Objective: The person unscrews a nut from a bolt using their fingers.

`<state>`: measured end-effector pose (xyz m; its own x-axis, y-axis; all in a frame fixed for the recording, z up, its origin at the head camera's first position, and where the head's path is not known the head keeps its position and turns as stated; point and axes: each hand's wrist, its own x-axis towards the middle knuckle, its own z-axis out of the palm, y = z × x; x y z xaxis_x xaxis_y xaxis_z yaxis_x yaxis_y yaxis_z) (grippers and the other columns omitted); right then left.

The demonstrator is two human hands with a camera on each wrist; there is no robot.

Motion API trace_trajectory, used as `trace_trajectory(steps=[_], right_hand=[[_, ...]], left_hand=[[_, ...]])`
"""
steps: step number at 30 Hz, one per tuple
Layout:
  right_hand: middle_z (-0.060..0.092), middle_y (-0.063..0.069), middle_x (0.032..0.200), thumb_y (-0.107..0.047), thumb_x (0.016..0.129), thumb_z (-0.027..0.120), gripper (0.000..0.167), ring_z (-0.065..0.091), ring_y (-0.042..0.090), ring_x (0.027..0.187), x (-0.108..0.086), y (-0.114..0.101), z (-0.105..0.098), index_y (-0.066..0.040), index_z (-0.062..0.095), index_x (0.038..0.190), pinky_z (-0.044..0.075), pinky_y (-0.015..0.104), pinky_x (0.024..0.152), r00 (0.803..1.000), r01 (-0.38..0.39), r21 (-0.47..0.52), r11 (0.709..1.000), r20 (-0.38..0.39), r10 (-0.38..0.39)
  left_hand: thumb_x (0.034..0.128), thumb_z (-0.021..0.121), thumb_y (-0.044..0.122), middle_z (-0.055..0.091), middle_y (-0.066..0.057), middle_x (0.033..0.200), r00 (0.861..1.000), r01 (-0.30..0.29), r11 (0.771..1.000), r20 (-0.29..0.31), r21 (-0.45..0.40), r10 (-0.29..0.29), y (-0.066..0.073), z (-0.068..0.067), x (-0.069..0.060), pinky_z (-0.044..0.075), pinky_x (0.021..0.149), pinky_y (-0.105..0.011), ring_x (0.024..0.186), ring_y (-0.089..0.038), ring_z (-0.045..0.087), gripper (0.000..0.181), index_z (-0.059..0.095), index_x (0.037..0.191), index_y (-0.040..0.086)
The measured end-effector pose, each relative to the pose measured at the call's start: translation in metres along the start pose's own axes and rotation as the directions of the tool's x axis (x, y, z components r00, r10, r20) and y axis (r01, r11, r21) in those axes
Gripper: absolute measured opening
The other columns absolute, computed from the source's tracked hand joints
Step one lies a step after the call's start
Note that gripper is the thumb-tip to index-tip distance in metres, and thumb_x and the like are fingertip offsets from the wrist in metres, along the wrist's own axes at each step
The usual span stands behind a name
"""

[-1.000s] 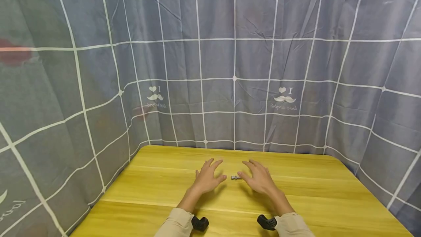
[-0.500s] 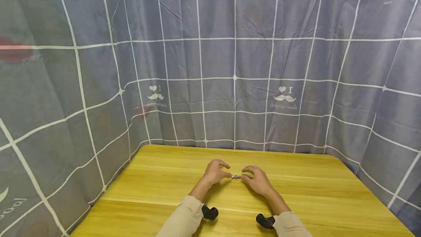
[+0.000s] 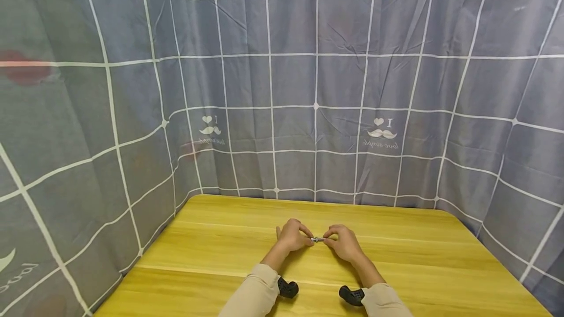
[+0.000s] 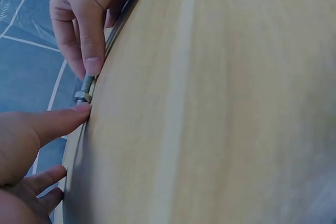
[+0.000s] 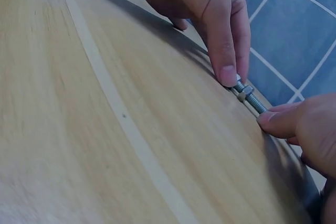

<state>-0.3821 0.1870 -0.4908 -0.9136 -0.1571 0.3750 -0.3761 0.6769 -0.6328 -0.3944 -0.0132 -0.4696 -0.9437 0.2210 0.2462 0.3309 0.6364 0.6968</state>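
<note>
A small silver bolt (image 3: 320,239) with a nut (image 5: 245,93) on its thread lies lengthwise between both hands, low at the wooden tabletop. Whether it touches the wood I cannot tell. My left hand (image 3: 293,236) pinches the head end between thumb and fingertips, hiding most of the head. From the other side, my right hand (image 3: 345,244) pinches the threaded end with thumb and index finger. Bare thread shows between the nut and the right fingertips in the right wrist view. In the left wrist view, the nut (image 4: 82,96) sits just beyond the left thumb.
The yellow wood-grain table (image 3: 211,238) extends around both hands. A grey curtain with white grid lines (image 3: 291,82) hangs behind it and along both sides. Black wrist-worn devices (image 3: 288,288) sit at the cuffs of the light sleeves.
Both hands were spread open above the table. The left hand has moved right to the bolt's head end, the right hand's fingers have closed on the thread, and both now pinch the bolt.
</note>
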Motion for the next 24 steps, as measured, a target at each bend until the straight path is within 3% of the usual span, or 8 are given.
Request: trace_trajectory(steps=[6,14,19,24], right_hand=[[0.065,0.026,0.125,-0.005,0.090,0.080,0.006,0.055,0.052,0.123,-0.001,-0.002,-0.001,-0.011,0.079,0.088,0.041,0.066,0.102,0.999,0.030,0.008,1.000,-0.025,-0.030],[0.064,0.024,0.130,-0.009,0.093,0.078,0.005,0.050,0.053,0.129,-0.002,-0.017,-0.014,-0.005,0.080,0.095,0.038,0.068,0.104,0.995,-0.028,0.114,0.993,-0.091,0.039],[0.064,0.022,0.132,-0.008,0.094,0.076,0.004,0.048,0.052,0.132,-0.003,-0.027,-0.023,-0.009,0.080,0.096,0.036,0.069,0.105,0.989,-0.045,0.149,0.988,-0.135,0.065],[0.070,0.016,0.121,-0.011,0.096,0.075,0.005,0.059,0.044,0.120,-0.006,-0.044,-0.028,-0.008,0.078,0.098,0.043,0.065,0.101,0.985,0.001,0.206,0.979,-0.171,0.035]], left_hand=[[0.0795,0.091,0.012,0.067,-0.016,0.124,0.998,-0.011,0.999,-0.065,-0.033,0.009,0.002,0.001,-0.004,0.007,0.105,-0.083,0.126,-0.041,0.055,0.009,0.083,0.078,0.014],[0.0862,0.086,0.014,0.057,-0.019,0.138,0.993,-0.003,0.985,-0.116,-0.175,-0.018,0.017,-0.006,-0.009,0.009,0.102,-0.086,0.132,-0.047,0.048,0.004,0.082,0.086,0.015],[0.0879,0.084,0.011,0.056,-0.022,0.137,0.991,-0.052,0.961,-0.133,-0.271,0.016,0.026,-0.011,-0.013,0.031,0.106,-0.072,0.130,-0.051,0.047,0.004,0.081,0.091,0.009],[0.0907,0.080,0.007,0.061,-0.024,0.131,0.984,-0.122,0.920,-0.166,-0.372,0.063,0.035,-0.022,-0.022,0.051,0.094,-0.059,0.117,-0.048,0.060,0.006,0.079,0.096,0.004]])
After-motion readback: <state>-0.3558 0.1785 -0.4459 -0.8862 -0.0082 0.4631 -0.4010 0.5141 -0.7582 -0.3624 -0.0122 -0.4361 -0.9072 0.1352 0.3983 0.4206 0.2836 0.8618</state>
